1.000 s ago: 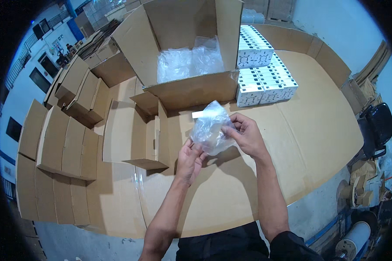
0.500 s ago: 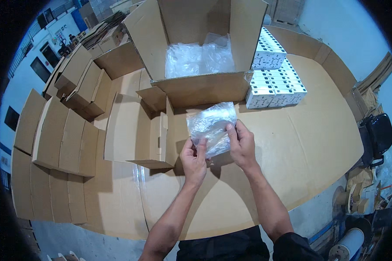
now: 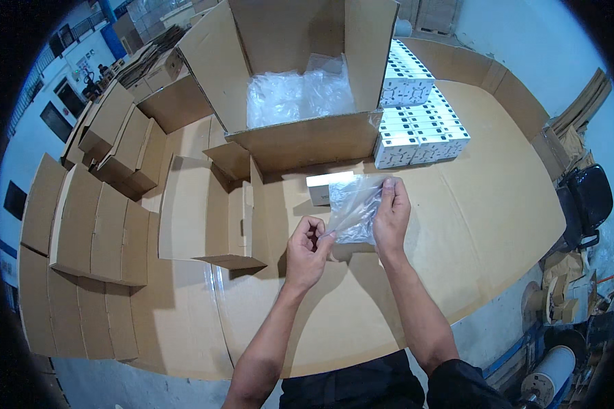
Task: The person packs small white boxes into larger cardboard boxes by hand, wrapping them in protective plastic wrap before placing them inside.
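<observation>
A clear plastic bag [image 3: 355, 217] is stretched between my two hands above the table. My left hand [image 3: 305, 256] pinches its lower left corner with thumb and fingertips. On the other side, my right hand [image 3: 391, 217] grips the bag's upper right edge, thumb on top. Just behind the bag, a small white box [image 3: 318, 191] is on the cardboard-covered table [image 3: 457, 238], partly hidden by the plastic. Left of my hands lies an open brown carton [image 3: 184, 211], its flaps spread and its inside showing.
A large open carton [image 3: 307, 144] at the back holds more clear plastic bags [image 3: 297, 95]. Right of it, patterned white boxes [image 3: 416, 136] are stacked. Several brown cartons [image 3: 92, 225] line the left side. A black chair [image 3: 583, 208] stands beyond the table's right edge.
My hands have drawn apart, pulling the crumpled bag out between them. The right hand moved slightly right and up. The small white box now shows behind the bag.
</observation>
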### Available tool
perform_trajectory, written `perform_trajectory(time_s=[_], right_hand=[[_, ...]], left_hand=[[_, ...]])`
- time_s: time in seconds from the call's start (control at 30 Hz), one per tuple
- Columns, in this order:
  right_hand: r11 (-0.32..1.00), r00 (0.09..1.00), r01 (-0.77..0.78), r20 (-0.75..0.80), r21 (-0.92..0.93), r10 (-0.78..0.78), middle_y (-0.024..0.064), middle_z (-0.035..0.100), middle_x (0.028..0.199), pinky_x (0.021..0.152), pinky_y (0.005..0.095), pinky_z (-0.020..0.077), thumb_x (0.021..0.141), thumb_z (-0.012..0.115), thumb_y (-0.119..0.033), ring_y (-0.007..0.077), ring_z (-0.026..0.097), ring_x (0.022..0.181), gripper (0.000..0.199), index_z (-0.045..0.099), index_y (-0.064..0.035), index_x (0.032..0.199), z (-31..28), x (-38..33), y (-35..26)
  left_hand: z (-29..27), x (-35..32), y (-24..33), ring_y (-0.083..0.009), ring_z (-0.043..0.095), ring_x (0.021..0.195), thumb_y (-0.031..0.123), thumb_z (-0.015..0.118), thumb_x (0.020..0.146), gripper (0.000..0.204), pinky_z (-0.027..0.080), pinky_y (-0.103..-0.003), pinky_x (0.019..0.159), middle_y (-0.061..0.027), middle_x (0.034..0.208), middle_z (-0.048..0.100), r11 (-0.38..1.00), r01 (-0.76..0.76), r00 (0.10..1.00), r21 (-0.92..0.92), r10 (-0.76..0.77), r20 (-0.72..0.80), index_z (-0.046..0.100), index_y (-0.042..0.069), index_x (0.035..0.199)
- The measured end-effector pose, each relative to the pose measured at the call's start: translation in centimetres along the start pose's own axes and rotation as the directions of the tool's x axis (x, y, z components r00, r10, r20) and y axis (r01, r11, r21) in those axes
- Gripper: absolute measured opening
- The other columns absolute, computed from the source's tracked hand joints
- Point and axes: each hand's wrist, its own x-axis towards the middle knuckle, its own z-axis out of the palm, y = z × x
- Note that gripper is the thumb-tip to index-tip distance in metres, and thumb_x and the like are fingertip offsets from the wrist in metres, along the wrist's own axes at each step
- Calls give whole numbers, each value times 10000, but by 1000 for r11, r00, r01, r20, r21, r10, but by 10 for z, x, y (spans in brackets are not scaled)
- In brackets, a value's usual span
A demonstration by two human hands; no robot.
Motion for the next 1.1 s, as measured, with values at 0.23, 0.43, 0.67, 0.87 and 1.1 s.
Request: perform_trajectory(time_s=[0.23,0.43,0.67,0.87,1.1], right_hand=[[943,949,284,-91,-176,-303,5,502,675,529,296,396,1106,457,-238,68,442,606,281,567,-34,947,-6,8,-7],[948,956,290,80,-129,-281,35,542,625,500,286,426,1078,489,-146,90,537,546,174,587,-34,988,-7,3,-5],[911,879,340,424,-233,-220,37,642,703,506,269,468,1013,609,-111,79,602,584,101,621,-31,1074,4,-10,-5],[959,668,3,714,-284,209,86,695,933,571,266,507,847,811,-94,102,637,692,488,577,-16,1268,-23,0,-23],[826,355,-259,746,-501,564,85,699,874,506,270,506,862,808,-116,88,622,608,295,624,11,1055,-40,16,-29]], left_hand=[[-7,2,5,-64,506,681,17,580,957,119,446,-227,610,10,828,505,992,97,995,-85,-95,30,472,62,936],[-6,3,3,-87,562,763,165,572,1025,175,486,-244,708,-20,896,575,996,-71,995,-62,67,-75,568,26,1131],[-5,13,-6,-68,556,815,245,549,1069,260,476,-248,729,-7,924,645,989,-54,967,136,85,-239,648,5,1084],[1,15,5,-72,547,795,249,545,1075,267,471,-255,707,-12,900,634,975,-103,909,196,172,-379,626,-6,1083],[6,15,7,-87,540,792,258,563,1068,250,468,-262,704,-30,904,591,956,-152,885,251,245,-396,560,8,1061]])
